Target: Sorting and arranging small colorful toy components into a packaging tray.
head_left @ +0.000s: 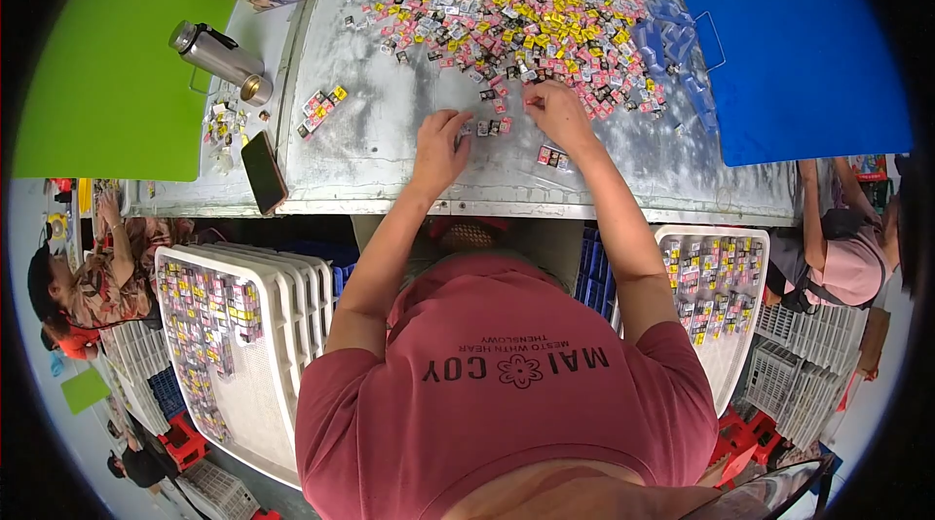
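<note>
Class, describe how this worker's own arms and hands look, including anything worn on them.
The left hand and right hand are both ungloved, with no watch or bracelet visible at either wrist. The forearms are uncovered. Plain, loose short sleeves in dusky rose-red cover the upper arms, matching the T-shirt.

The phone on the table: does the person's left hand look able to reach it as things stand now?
Probably yes. The phone lies to the left of the left hand, with only bare tabletop showing between them, though the fingers are near small blocks.
</note>
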`<state>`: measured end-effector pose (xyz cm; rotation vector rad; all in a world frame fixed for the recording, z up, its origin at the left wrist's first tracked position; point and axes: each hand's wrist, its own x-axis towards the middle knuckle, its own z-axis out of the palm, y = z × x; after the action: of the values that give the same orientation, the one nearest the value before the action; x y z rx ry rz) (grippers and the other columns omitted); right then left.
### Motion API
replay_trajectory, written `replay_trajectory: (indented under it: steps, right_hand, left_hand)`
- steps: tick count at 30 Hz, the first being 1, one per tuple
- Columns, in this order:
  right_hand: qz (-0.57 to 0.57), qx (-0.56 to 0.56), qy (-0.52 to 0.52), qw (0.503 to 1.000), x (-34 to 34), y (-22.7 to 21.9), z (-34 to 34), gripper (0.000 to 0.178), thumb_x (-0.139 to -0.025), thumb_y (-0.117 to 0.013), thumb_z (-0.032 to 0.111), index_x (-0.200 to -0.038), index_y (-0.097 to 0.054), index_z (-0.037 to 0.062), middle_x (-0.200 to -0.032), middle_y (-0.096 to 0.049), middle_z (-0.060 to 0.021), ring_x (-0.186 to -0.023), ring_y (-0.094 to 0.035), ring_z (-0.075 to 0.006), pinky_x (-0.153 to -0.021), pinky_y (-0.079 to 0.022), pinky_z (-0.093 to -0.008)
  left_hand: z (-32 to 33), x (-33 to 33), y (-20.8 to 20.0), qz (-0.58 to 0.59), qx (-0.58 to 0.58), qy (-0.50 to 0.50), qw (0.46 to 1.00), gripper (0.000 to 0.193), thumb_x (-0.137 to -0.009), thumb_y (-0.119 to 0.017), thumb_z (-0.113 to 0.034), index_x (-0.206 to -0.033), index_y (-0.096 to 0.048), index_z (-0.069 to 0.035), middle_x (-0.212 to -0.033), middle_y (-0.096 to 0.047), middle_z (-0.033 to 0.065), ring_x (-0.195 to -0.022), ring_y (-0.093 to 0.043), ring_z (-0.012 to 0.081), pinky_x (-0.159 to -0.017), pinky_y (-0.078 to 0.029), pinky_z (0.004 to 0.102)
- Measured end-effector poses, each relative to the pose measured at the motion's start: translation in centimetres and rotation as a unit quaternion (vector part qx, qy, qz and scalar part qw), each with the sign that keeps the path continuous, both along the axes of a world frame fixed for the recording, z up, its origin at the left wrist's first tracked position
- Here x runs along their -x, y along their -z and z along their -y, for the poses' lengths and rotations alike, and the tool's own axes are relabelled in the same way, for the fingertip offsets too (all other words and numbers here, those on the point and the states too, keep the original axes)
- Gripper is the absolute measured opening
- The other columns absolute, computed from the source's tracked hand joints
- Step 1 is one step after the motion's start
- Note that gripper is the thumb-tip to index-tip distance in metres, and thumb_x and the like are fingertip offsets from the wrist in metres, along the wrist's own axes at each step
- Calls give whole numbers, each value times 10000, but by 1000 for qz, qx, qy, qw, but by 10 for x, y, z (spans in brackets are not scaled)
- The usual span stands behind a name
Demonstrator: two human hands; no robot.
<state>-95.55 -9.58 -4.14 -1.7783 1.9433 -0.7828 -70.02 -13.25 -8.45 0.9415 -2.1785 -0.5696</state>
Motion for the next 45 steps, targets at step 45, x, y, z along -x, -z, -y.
replay_trajectory:
  steps: [45]
  right_hand:
    - [-112, 44, 17, 993, -10, -3, -3, 221, -839, -717, 159, -1039, -723, 63, -1090, -676, -157, -962, -687, -368, -803, -567, -484]
  left_hand:
    - [-30, 5, 5, 93, 130, 77, 984, 486, -775, -613, 24, -1254, -669, -32, -1319, -616, 88, -1144, -565, 310, -1040, -479, 410]
